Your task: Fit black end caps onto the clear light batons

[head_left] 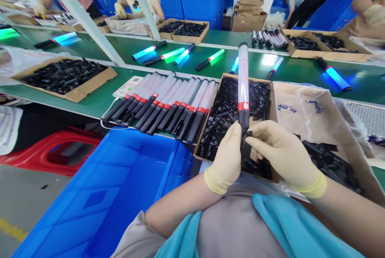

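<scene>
two hands in pale yellow rubber gloves hold a long light stick with a clear white tube, a red band and a black handle (243, 85) upright above a brown cardboard box of small black plastic parts (228, 109); the left hand (227, 157) wraps the black handle from the left, fingers curled together around it; the right hand (279, 149) meets it from the right, thumb and forefinger pinched onto the handle just below the red band, the other fingers folded in; the stick stands nearly vertical, its tip reaching up over the green conveyor belt (264, 63); to the left of the box lies a tight row of matching unlit light sticks (168, 103), side by side, handles pointing toward the viewer; on the belt beyond, several glowing sticks in blue and green (177, 54) lie scattered; a large blue plastic crate (120, 185) sits low on the left, below the table edge; another open cardboard box lined with plastic sheet (313, 121) sits to the right, touching the first; other people work at the far side of the belt.
</scene>
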